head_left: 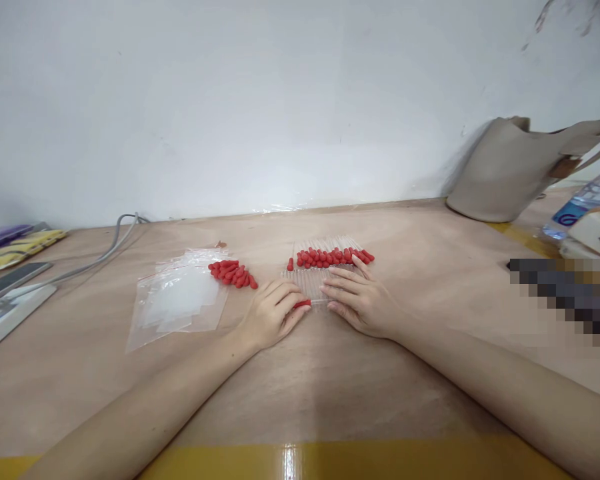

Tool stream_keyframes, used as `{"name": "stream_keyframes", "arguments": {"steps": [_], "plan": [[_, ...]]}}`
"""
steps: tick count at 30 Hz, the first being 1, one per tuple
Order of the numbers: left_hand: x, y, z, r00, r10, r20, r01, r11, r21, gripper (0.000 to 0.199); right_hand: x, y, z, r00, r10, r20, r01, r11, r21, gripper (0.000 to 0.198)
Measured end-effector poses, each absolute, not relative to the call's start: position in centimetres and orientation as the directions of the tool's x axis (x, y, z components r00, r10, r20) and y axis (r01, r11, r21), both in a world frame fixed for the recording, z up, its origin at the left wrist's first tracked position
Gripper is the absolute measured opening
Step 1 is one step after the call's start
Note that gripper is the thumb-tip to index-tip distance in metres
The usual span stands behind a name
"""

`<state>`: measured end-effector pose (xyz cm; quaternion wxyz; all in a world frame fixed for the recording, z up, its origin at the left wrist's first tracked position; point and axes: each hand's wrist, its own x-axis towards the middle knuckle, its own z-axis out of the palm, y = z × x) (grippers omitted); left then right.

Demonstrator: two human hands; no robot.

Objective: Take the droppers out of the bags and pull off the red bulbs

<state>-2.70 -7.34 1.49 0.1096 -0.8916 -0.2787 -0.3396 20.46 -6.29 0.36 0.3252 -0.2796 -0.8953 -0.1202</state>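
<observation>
My left hand [275, 310] pinches a red rubber bulb [303, 303] between thumb and fingers. A thin clear glass tube [319, 302] runs from the bulb's end to my right hand [357, 300], which grips it between thumb and index finger. The other right fingers stretch out over a row of clear glass tubes [305, 283] on the table. Beyond that row lie several droppers with red bulbs [325, 258], side by side, their clear tubes pointing toward the wall. A heap of loose red bulbs [234, 274] sits left of my hands, touching the plastic bags.
Clear zip bags [180, 300] are stacked on the left of the table [300, 393]. A grey cable [100, 253] runs to the left edge. A beige bag [500, 173] and a water bottle [587, 200] stand at the right. The wall [280, 107] closes the back.
</observation>
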Motion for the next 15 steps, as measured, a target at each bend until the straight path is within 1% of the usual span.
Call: {"name": "stream_keyframes", "arguments": {"steps": [5,11,15], "plan": [[-2.49,-7.42,1.50,0.619,0.415,0.667,0.563,-0.827,-0.007,0.010,20.18,-6.31,0.35,-0.625,0.400,0.670,0.565,0.825,0.035,0.027],[-2.34,-7.27,1.27,0.626,0.428,0.652,0.549,-0.836,0.022,0.011,19.77,-6.16,0.19,-0.621,0.398,0.675,0.555,0.832,0.020,0.021],[-1.97,-7.16,1.20,0.626,0.427,0.652,0.542,-0.840,0.029,0.020,19.72,-6.05,0.06,-0.614,0.377,0.693,0.544,0.838,0.026,0.019]]}}
